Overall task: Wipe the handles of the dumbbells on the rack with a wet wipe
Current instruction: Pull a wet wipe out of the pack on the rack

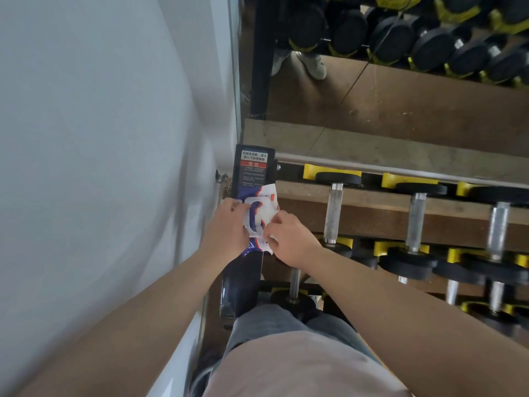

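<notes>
Both the left hand (226,228) and right hand (289,239) are pinching the wet wipe pack (262,214) at the rack's (253,167) left end, seemingly opening it; a wipe needs drawing next.

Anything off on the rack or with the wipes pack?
Nothing stands out. The dumbbells sit in their yellow cradles, and the left hand and right hand hold the wipes pack at the rack's end post.

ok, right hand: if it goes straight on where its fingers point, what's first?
The wet wipe pack, which the right hand is touching now; just beyond, probably the left hand gripping that pack.
</notes>
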`<action>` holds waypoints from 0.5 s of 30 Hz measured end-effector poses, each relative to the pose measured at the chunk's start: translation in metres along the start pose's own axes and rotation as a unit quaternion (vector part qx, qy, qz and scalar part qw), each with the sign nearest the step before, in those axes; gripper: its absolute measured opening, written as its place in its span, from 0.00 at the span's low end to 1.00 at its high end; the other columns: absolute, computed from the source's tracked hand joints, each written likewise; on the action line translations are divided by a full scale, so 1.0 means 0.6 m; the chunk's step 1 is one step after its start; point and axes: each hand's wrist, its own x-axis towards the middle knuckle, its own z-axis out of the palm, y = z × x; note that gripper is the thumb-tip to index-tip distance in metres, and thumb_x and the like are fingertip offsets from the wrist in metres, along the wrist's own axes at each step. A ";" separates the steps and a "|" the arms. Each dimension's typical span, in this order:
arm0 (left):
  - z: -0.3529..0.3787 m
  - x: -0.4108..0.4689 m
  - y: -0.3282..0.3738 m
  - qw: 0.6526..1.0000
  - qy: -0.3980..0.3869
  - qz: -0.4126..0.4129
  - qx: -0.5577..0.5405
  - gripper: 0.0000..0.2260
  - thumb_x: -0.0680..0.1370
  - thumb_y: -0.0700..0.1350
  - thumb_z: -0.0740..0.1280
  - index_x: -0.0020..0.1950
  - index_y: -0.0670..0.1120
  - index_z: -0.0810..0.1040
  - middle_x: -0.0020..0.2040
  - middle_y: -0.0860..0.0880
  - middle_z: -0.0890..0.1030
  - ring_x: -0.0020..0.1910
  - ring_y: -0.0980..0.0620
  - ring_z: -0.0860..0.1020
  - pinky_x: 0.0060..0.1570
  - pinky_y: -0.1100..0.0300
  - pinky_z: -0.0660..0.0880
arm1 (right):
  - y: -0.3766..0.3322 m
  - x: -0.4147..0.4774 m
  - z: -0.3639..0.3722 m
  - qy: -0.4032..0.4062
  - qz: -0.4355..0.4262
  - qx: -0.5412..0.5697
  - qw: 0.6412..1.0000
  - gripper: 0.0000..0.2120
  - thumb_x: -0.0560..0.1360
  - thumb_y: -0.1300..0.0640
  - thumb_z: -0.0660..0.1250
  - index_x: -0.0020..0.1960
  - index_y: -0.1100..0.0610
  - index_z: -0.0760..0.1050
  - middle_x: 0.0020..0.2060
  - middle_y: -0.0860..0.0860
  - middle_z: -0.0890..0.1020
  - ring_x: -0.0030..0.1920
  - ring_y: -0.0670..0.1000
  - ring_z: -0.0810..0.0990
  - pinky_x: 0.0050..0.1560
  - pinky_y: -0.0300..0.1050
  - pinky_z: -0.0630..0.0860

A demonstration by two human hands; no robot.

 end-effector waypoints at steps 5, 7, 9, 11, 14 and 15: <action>0.001 0.011 -0.004 0.994 0.029 0.090 0.061 0.15 0.81 0.51 0.69 0.66 0.48 0.82 0.65 0.45 0.80 0.61 0.44 0.79 0.66 0.55 0.73 | -0.004 -0.005 -0.003 -0.026 -0.016 -0.041 0.999 0.13 0.83 0.51 0.62 0.65 0.46 0.78 0.64 0.51 0.72 0.64 0.53 0.71 0.66 0.48 0.75; 0.006 0.014 -0.006 0.993 0.034 0.094 0.063 0.14 0.81 0.52 0.69 0.63 0.48 0.84 0.62 0.46 0.81 0.58 0.44 0.81 0.64 0.54 0.75 | -0.005 -0.006 -0.004 -0.032 -0.019 -0.050 0.998 0.14 0.84 0.51 0.61 0.67 0.46 0.77 0.66 0.52 0.71 0.64 0.54 0.71 0.67 0.49 0.73; 0.009 0.017 -0.003 0.992 0.044 0.096 0.069 0.13 0.81 0.53 0.70 0.62 0.49 0.85 0.61 0.46 0.81 0.57 0.44 0.81 0.61 0.55 0.77 | -0.005 -0.007 -0.006 -0.042 -0.014 -0.049 0.998 0.14 0.84 0.51 0.61 0.68 0.45 0.76 0.67 0.51 0.70 0.65 0.54 0.70 0.69 0.48 0.72; 0.012 0.021 0.002 0.992 0.041 0.095 0.074 0.14 0.81 0.54 0.69 0.62 0.49 0.84 0.61 0.47 0.81 0.57 0.45 0.81 0.61 0.56 0.76 | -0.005 -0.008 -0.006 -0.049 -0.013 -0.049 0.998 0.15 0.84 0.51 0.60 0.69 0.44 0.75 0.68 0.51 0.69 0.66 0.54 0.69 0.69 0.48 0.71; 0.023 0.026 0.006 0.994 0.032 0.088 0.059 0.15 0.82 0.53 0.68 0.64 0.48 0.83 0.63 0.47 0.80 0.60 0.46 0.80 0.64 0.59 0.74 | -0.004 -0.008 -0.006 -0.057 -0.006 -0.042 0.997 0.16 0.84 0.51 0.60 0.70 0.44 0.75 0.69 0.51 0.68 0.67 0.54 0.69 0.69 0.48 0.71; 0.025 0.027 0.006 0.995 0.023 0.081 0.047 0.16 0.82 0.54 0.67 0.66 0.48 0.81 0.64 0.48 0.80 0.61 0.47 0.79 0.65 0.61 0.72 | -0.004 -0.008 -0.006 -0.059 -0.004 -0.040 0.997 0.16 0.84 0.51 0.60 0.70 0.44 0.75 0.69 0.51 0.68 0.67 0.54 0.69 0.70 0.48 0.71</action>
